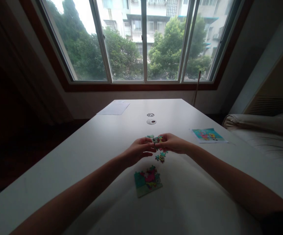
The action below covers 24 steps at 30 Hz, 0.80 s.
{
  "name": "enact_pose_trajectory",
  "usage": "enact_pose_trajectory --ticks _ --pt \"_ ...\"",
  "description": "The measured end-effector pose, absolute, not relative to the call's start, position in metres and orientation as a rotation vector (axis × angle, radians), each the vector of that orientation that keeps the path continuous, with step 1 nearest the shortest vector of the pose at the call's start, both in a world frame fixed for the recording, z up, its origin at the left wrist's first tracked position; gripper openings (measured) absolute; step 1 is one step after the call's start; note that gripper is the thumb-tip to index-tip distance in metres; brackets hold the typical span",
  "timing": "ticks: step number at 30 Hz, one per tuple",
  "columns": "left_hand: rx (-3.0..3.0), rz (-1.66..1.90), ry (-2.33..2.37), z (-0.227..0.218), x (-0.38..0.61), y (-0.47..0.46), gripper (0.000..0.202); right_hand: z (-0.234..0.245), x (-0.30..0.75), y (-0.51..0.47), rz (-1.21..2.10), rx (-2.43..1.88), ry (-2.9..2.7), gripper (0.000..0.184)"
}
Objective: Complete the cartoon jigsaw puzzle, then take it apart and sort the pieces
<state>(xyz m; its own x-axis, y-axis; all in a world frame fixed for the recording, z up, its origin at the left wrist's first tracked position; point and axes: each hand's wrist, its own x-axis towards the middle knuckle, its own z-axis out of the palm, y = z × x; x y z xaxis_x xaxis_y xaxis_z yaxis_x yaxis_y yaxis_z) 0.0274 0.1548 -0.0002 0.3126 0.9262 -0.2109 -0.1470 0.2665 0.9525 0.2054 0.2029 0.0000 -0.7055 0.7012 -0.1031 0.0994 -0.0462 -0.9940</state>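
Observation:
Above the middle of the white table, both hands meet at a few small, colourful jigsaw puzzle pieces (157, 139). My left hand (141, 149) pinches them from the left, its lower fingers partly stretched out. From the right, my right hand (172, 143) grips them between thumb and fingers. Exactly how many pieces are held cannot be made out. Loose puzzle pieces (160, 157) lie just below the hands, and more show behind the fingers. Closer to me rests a partly joined puzzle (147, 181) in green, pink and yellow, with a jagged upper right edge.
A printed picture sheet (209, 135) lies on the white table (102, 143) at the right. Two round items (151, 121) sit farther back, and a white paper (114, 108) is at the far left corner. A pale sofa (261, 125) stands to the right, a window beyond.

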Motion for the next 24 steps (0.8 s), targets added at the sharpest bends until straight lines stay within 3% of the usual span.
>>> enact_pose_trajectory --ticks 12,19,24 --pt "0.83 1.089 0.982 -0.006 0.028 0.159 0.008 0.0 0.196 0.198 1.787 -0.932 -1.583 0.035" --pt "0.782 1.094 0.961 -0.007 0.031 0.159 0.005 -0.002 0.189 0.195 1.603 -0.884 -1.506 0.032" --pt "0.765 1.117 0.877 -0.005 0.034 0.159 0.007 -0.001 0.189 0.197 1.986 -0.843 -1.129 0.018"
